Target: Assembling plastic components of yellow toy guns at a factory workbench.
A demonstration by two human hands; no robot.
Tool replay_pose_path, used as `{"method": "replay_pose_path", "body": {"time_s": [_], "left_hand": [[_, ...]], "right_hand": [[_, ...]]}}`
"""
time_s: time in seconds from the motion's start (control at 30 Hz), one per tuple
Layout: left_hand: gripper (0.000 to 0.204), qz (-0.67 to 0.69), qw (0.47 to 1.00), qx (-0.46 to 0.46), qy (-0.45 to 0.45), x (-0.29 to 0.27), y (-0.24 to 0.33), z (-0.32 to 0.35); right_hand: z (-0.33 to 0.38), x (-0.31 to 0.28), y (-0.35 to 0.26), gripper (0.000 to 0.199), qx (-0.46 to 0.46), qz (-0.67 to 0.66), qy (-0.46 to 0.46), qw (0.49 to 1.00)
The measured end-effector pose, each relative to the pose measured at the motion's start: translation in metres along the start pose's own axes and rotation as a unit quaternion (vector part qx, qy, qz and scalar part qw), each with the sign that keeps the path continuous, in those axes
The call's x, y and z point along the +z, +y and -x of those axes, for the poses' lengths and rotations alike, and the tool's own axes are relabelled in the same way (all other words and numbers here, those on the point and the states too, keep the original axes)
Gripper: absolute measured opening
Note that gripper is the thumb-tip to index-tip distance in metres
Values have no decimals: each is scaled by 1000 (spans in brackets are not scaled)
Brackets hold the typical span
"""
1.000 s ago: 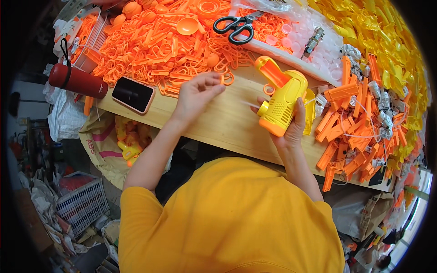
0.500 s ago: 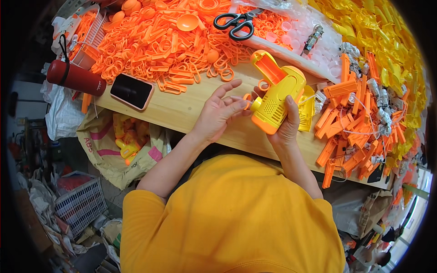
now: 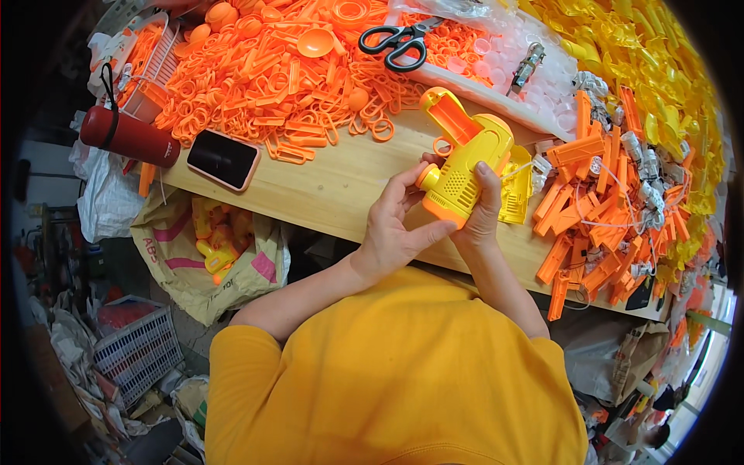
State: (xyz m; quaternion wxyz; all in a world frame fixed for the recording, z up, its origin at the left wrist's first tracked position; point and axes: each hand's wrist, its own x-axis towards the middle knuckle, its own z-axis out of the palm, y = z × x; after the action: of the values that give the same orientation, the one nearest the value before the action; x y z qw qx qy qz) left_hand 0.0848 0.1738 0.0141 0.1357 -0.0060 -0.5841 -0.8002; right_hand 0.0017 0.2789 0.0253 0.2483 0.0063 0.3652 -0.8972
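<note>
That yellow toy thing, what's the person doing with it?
A person in a yellow shirt holds a yellow and orange toy gun above the wooden table. The right hand grips its body, and the left hand presses at its orange end. Heaps of orange plastic parts and black scissors lie beyond.

Black-handled scissors [image 3: 397,44] lie at top centre on a heap of orange plastic rings [image 3: 271,62], a phone [image 3: 223,159] sits face-up at left beside a red flask [image 3: 128,136], and yellow parts [image 3: 659,70] pile up at upper right.
</note>
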Motion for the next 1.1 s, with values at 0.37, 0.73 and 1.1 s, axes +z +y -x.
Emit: {"method": "replay_pose_path", "body": {"time_s": [0.37,0.73,1.1], "left_hand": [[73,2,998,57,18,8,-21,-7],[95,-257,960,106,24,-14,1,-13],[47,139,971,-191,30,-95,37,-20]], "right_hand": [[-9,17,2,49,-111,88,21,990],[-2,13,9,38,-50,73,64,994],[1,-12,-27,17,-196,508,-31,838]]}}
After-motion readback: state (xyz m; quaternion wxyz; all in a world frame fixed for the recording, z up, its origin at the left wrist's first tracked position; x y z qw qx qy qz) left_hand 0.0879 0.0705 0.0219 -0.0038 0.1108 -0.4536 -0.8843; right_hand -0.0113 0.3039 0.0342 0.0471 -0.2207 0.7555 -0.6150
